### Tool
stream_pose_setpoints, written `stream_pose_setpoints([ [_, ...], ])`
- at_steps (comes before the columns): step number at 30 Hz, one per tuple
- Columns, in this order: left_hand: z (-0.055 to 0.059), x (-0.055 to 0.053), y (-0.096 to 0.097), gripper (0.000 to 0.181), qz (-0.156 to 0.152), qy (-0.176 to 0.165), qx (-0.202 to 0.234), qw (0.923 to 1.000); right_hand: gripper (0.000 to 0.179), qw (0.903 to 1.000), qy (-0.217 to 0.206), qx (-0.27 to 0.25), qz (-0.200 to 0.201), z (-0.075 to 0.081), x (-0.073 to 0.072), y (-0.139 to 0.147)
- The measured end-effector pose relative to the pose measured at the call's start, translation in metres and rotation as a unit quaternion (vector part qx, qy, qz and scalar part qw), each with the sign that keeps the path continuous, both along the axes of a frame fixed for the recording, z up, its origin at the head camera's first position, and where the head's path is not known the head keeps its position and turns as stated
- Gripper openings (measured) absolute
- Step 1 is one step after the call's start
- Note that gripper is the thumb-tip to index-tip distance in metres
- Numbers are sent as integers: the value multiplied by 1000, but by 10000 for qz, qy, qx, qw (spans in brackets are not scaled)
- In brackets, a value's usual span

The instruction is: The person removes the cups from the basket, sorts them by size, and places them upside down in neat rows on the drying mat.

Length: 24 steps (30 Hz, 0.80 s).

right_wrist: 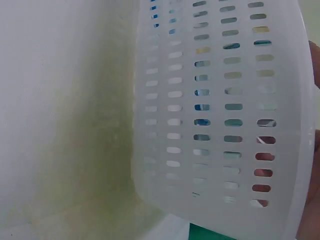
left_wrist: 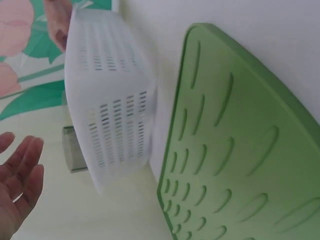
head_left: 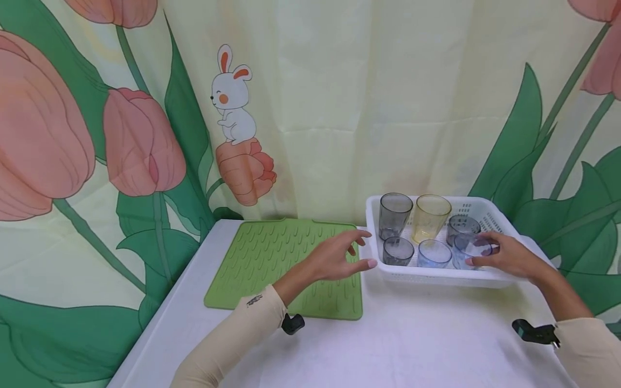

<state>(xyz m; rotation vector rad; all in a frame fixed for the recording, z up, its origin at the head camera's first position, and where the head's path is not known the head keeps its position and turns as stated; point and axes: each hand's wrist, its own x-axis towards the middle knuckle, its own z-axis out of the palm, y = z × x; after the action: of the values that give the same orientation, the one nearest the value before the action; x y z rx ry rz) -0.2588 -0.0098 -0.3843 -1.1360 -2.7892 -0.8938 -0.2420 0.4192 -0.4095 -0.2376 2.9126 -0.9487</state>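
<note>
In the head view a white perforated basket (head_left: 436, 276) holds several glasses. At its front right corner my right hand (head_left: 504, 257) pinches a short clear blue glass (head_left: 468, 253) between thumb and fingers. My left hand (head_left: 339, 254) hangs with relaxed, spread fingers beside the basket's left end, holding nothing; its fingers (left_wrist: 25, 172) also show in the left wrist view. Next to the held glass stands another short blue glass (head_left: 434, 254). A short grey glass (head_left: 398, 251) is at the front left, with a tall grey glass (head_left: 395, 215) and a tall amber glass (head_left: 430, 218) behind. Another short grey glass (head_left: 463, 223) stands behind the held one.
A green ridged drying mat (head_left: 286, 264) lies left of the basket on the white-covered table (head_left: 412, 334), under my left forearm. A curtain (head_left: 320, 108) printed with tulips and a rabbit hangs close behind the table. The basket's slotted side wall (right_wrist: 225, 120) fills much of the right wrist view.
</note>
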Motion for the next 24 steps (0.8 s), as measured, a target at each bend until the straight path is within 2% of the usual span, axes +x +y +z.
stream_pose_setpoints([
  [6,1,1,5,69,-71,-29,84,9999,82,9996,207,-114,-163,19,11,-11],
  [11,3,4,8,74,-19,-143,176,9997,81,9983,488,-267,-181,39,28,-25],
  [15,5,7,11,78,-57,-134,253,9996,83,9975,532,-434,-141,51,42,-45],
  [19,5,12,13,77,-292,-65,434,9986,86,9970,533,-563,-77,59,55,-69],
  [24,8,20,15,71,-795,45,783,9937,86,9952,759,-608,118,64,69,-99],
])
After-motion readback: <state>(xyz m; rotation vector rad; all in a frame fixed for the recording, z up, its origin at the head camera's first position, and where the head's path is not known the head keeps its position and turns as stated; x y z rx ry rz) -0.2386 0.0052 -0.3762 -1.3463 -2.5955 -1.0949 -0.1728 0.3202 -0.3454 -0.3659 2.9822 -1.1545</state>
